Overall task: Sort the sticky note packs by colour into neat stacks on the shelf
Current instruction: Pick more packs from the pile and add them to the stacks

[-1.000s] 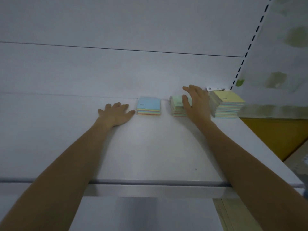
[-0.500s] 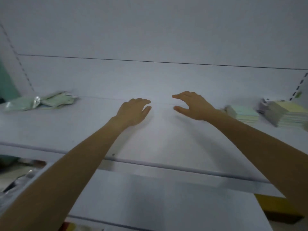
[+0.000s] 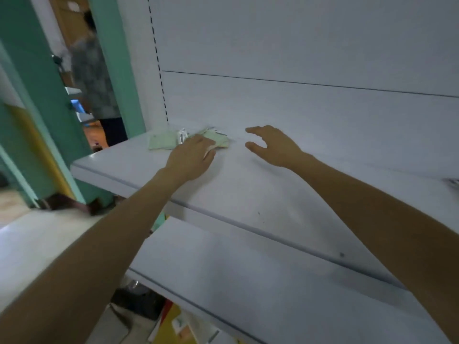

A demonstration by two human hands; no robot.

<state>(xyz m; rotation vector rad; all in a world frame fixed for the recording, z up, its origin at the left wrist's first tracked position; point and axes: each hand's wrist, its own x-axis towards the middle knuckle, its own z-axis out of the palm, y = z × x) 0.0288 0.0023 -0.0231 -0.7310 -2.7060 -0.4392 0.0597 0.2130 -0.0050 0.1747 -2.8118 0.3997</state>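
Since the earlier frame, both hands are brought left along the shelf (image 3: 248, 189) to the loose green packs (image 3: 162, 142) at its end. Head view: the left hand (image 3: 191, 157) is laid on them, grip unclear; the right hand (image 3: 275, 147) is held open just rightward.

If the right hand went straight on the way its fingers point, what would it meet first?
Probably the loose sticky note packs by the left hand; the right hand points left at them across bare shelf, though depth is unclear.
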